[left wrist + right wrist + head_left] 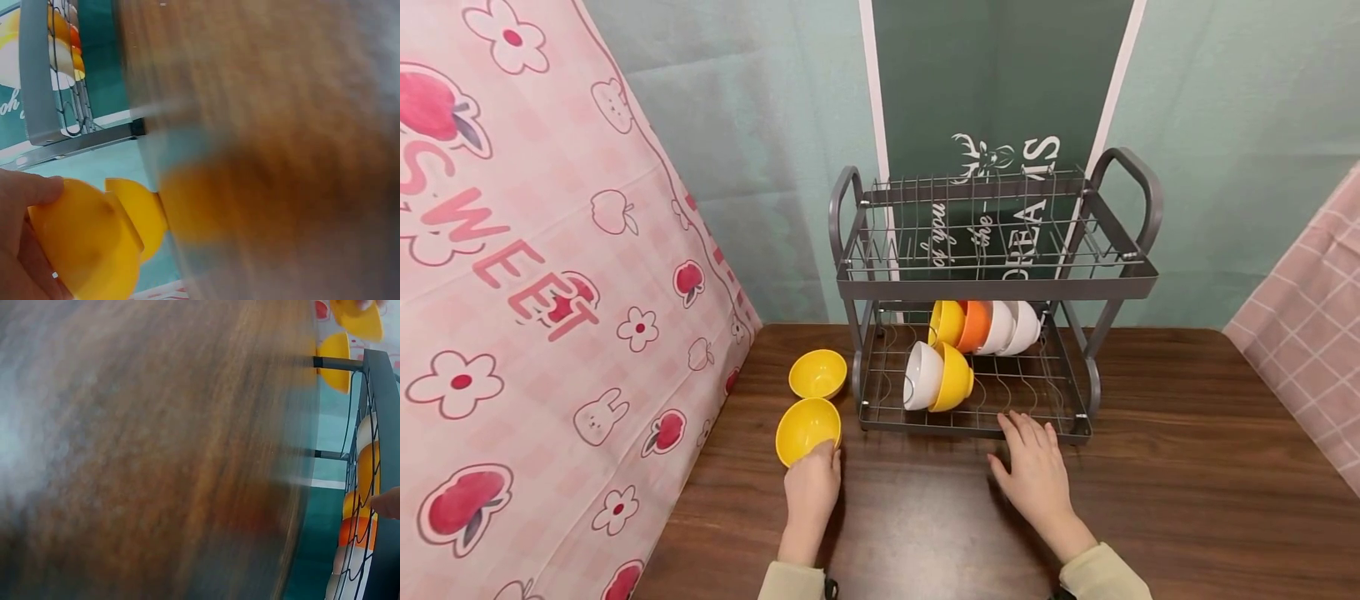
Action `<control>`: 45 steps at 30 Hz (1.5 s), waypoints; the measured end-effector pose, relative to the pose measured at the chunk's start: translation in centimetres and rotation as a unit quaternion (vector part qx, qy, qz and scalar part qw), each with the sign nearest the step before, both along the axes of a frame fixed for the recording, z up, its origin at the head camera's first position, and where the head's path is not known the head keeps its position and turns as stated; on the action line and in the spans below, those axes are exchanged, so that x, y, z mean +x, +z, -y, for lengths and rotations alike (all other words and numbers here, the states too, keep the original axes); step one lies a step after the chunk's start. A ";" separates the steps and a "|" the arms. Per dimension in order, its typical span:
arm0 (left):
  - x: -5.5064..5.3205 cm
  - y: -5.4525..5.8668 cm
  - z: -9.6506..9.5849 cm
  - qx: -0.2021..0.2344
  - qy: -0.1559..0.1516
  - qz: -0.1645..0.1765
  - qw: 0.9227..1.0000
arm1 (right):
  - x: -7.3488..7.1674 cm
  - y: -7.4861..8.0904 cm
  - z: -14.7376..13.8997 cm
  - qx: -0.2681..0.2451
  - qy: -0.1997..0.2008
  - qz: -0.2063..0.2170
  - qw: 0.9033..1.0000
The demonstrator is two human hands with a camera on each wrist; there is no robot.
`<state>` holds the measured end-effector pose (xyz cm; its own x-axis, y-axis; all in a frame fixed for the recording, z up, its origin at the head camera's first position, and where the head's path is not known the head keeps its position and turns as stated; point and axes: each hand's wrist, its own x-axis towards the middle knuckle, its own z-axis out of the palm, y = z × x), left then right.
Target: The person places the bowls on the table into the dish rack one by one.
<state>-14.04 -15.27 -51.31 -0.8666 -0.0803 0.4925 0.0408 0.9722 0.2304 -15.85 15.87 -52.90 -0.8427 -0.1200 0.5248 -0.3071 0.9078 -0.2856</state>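
Note:
My left hand (812,490) pinches the near rim of a yellow bowl (800,427), thumb and fingers on its right side. Seen from the left wrist, this bowl (84,244) overlaps a second yellow bowl (139,206) that sits on the table just behind it. Fingers spread, my right hand (1037,473) has its fingertips at the front edge of the grey two-tier dish rack (996,289) and holds nothing. On the lower tier, a white bowl (921,379) and a yellow bowl (953,379) stand nested on their sides in front.
Behind them, a tilted row holds a yellow bowl (945,321), an orange bowl (973,327) and white bowls (1022,329). The upper wire tier (925,227) rises above, with looped side handles. A pink printed cloth (572,333) borders the wooden table (1210,467) on the left.

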 end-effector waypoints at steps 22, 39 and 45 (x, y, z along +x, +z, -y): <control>-0.5 3.5 -2.8 -0.021 -0.060 -0.177 0.982 | 0.6 3.3 1.5 -0.175 0.069 0.016 0.982; -0.1 4.8 -7.6 -0.005 -0.199 -0.224 0.954 | 1.0 5.5 3.0 -0.341 0.180 0.088 0.919; 0.3 4.9 -8.9 -0.005 -0.240 -0.205 0.949 | 1.0 5.8 3.1 -0.387 0.236 0.094 0.886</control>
